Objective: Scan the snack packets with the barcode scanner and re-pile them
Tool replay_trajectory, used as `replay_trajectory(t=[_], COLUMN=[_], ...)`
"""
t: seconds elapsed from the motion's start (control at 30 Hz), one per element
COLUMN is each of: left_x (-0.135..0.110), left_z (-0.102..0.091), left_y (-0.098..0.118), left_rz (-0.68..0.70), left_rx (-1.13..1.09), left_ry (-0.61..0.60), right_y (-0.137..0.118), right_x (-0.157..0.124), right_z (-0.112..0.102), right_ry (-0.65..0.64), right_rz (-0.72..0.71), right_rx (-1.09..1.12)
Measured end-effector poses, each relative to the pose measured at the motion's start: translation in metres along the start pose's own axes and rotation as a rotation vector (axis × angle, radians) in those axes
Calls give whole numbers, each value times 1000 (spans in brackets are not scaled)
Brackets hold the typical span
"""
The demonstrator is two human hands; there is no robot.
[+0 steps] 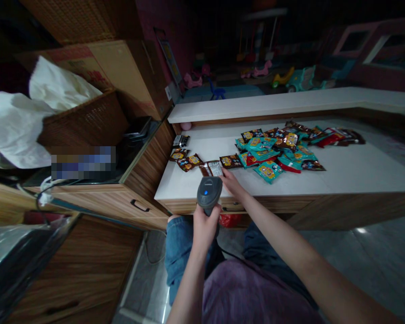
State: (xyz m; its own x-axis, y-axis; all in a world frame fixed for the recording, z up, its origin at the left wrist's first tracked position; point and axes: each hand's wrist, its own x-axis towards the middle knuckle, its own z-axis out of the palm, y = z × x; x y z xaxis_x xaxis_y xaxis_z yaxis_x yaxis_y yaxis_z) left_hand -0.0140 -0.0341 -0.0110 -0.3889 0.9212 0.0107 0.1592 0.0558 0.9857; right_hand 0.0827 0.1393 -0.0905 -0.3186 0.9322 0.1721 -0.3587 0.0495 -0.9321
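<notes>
1. Surface [340, 180]: a white top over wood-grain drawers. I see it from above, with the person's knees just under its near edge.
2. Heap of snack packets [276, 150]: teal, brown and red, overlapping, mid-surface, well apart from both hands.
3. Small group of brown packets [185, 159]: lies near the left corner, just beside the item in hand.
4. Scanner [208, 192]: grey with a blue light on its head. It is upright in the left hand [205, 225], whose fingers are wrapped tightly round the grip. The left forearm rises straight from the lap, and the scanner head tips forward over the near edge.
5. Single brown packet [211, 168]: lies flat on the surface just beyond the scanner, showing a pale panel. The right hand [232, 182] pins its right edge with narrow, extended fingertips, the arm stretched long from the lower right.

Handling note, my judgement: keep the packet flat and the pale panel uncovered by the fingertips. Square the scanner head to it and hold both hands steady.
</notes>
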Motion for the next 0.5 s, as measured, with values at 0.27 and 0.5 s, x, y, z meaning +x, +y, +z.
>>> replay_trajectory(t=[0.27,0.5], left_x=[1,0], left_z=[2,0], left_y=[6,5], left_rz=[-10,-9], left_rx=[-15,-16], left_ry=[-2,18], right_y=[1,2], right_x=[2,1], right_z=[-3,-4], right_ry=[25,2], right_rz=[-50,-4], right_rx=[-155,-120])
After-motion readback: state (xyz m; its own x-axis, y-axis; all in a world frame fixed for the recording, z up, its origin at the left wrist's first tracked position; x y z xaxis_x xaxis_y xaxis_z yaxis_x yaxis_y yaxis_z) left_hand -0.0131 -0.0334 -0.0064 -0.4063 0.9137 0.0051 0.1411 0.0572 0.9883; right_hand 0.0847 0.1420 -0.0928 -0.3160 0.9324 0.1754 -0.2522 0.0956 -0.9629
